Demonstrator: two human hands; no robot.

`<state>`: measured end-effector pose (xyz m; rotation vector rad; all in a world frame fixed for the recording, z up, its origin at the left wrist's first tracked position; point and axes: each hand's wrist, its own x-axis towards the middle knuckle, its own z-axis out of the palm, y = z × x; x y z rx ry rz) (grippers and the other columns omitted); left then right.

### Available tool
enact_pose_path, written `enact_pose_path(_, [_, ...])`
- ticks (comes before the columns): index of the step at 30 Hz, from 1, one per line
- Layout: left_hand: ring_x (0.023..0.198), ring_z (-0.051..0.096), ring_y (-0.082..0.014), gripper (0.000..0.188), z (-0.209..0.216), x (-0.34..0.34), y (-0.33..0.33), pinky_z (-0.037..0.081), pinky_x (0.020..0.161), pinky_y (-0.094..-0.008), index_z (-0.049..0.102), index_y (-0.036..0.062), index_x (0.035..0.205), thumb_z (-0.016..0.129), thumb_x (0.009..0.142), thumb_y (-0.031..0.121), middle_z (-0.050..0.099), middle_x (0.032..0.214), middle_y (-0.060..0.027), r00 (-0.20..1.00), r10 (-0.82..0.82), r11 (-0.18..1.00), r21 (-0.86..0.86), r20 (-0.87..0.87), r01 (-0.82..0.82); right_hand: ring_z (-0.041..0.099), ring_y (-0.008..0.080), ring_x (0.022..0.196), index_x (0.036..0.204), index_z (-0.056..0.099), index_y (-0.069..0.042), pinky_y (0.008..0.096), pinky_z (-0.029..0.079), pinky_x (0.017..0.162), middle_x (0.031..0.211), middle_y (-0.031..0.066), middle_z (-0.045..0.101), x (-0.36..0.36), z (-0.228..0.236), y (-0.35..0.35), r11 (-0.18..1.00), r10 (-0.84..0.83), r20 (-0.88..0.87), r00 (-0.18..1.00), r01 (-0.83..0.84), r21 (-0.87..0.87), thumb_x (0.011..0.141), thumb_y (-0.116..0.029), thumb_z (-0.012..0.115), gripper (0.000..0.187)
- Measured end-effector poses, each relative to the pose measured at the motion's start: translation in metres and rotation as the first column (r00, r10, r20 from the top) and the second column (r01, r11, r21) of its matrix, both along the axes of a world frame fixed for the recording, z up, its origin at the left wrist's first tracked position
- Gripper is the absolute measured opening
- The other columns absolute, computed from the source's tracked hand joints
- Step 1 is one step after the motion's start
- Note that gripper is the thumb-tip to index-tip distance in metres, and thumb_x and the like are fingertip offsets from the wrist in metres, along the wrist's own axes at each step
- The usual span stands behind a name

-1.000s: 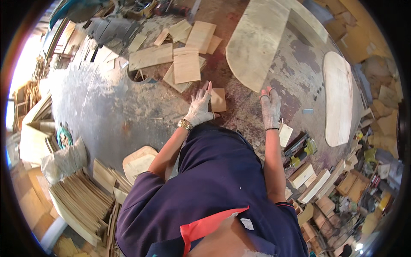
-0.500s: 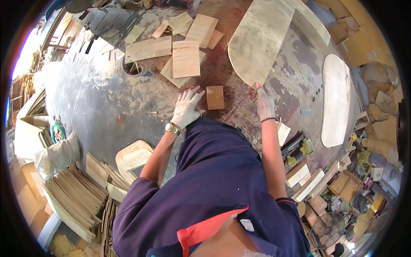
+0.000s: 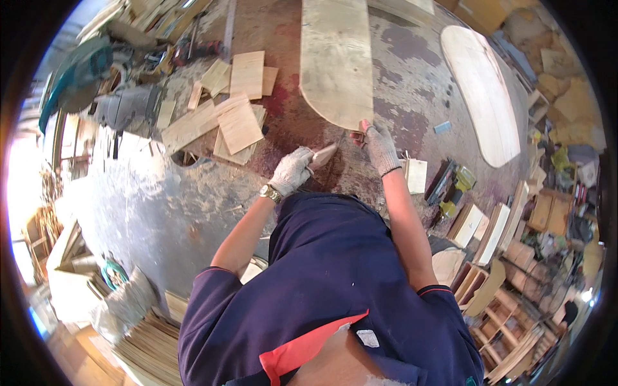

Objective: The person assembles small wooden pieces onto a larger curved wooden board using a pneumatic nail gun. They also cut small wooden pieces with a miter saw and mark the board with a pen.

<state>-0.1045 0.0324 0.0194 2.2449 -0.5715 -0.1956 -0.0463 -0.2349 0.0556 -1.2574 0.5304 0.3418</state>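
Observation:
My left hand (image 3: 291,170), in a white knit glove with bare fingertips and a watch at the wrist, grips a small flat brown block (image 3: 324,156). The block is tilted up off the worktable. Farther right, my gloved right hand (image 3: 380,147) is closed at the near rounded end of a long pale wooden board (image 3: 336,64). Its fingers pinch the board's tip; how the thumb sits beneath is hard to make out. The board stretches away from me toward the far edge.
Several thin wood offcuts (image 3: 239,122) lie left of the board. Another rounded board (image 3: 483,96) rests at right, with a small blue piece (image 3: 442,127) nearer. A yellow-and-black tool (image 3: 454,186) stands front right. A teal-and-grey power saw (image 3: 84,80) is far left.
My left hand has picked the brown block up off the table and tilted it. The view has turned, and the long board now points nearly straight away from me, still at my right hand.

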Motion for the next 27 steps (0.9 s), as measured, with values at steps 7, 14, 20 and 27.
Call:
enact_pose_path(7, [0.075, 0.063, -0.0347, 0.021, 0.003, 0.018, -0.037, 0.052, 0.072, -0.0383, 0.061, 0.0015, 0.113, 0.065, 0.099, 0.017, 0.063, 0.087, -0.0210, 0.989, 0.128, 0.973, -0.183, -0.071, -0.139, 0.072, 0.0199, 0.082, 0.120, 0.065, -0.002, 0.0333, 0.057, 0.074, 0.103, 0.0084, 0.071, -0.010, -0.004, -0.011, 0.985, -0.153, -0.011, 0.988, 0.154, 0.079, 0.107, -0.029, 0.058, 0.030])
enact_pose_path(14, [0.099, 0.069, -0.0450, 0.038, -0.007, 0.041, -0.055, 0.054, 0.081, -0.0429, 0.059, -0.0016, 0.124, 0.059, 0.087, 0.006, 0.069, 0.105, -0.0288, 0.922, 0.086, 0.971, -0.175, -0.377, -0.162, 0.070, 0.0139, 0.088, 0.116, 0.071, -0.001, 0.0315, 0.057, 0.072, 0.102, 0.0030, 0.072, -0.018, -0.012, -0.014, 0.988, -0.148, 0.053, 0.988, 0.146, 0.052, 0.107, -0.022, 0.057, 0.027])
enact_pose_path(20, [0.085, 0.065, -0.0326, 0.042, -0.021, 0.052, -0.060, 0.053, 0.079, -0.0377, 0.060, -0.0024, 0.129, 0.062, 0.089, 0.010, 0.068, 0.101, -0.0213, 0.992, 0.122, 0.991, -0.055, 0.020, -0.121, 0.069, 0.0161, 0.091, 0.126, 0.068, -0.002, 0.0332, 0.057, 0.081, 0.108, 0.0024, 0.072, -0.025, -0.007, -0.023, 0.988, -0.118, 0.101, 0.988, 0.107, 0.112, 0.106, -0.021, 0.061, 0.028])
enact_pose_path(27, [0.072, 0.059, -0.0285, 0.030, -0.002, 0.055, -0.068, 0.048, 0.068, -0.0399, 0.065, 0.0000, 0.115, 0.071, 0.091, 0.018, 0.063, 0.082, -0.0162, 0.965, 0.165, 0.976, -0.109, -0.204, -0.190, 0.069, 0.0159, 0.089, 0.124, 0.067, -0.001, 0.0330, 0.056, 0.074, 0.103, 0.0049, 0.072, -0.020, -0.022, -0.032, 0.986, -0.146, 0.010, 0.989, 0.145, 0.080, 0.105, -0.016, 0.058, 0.026])
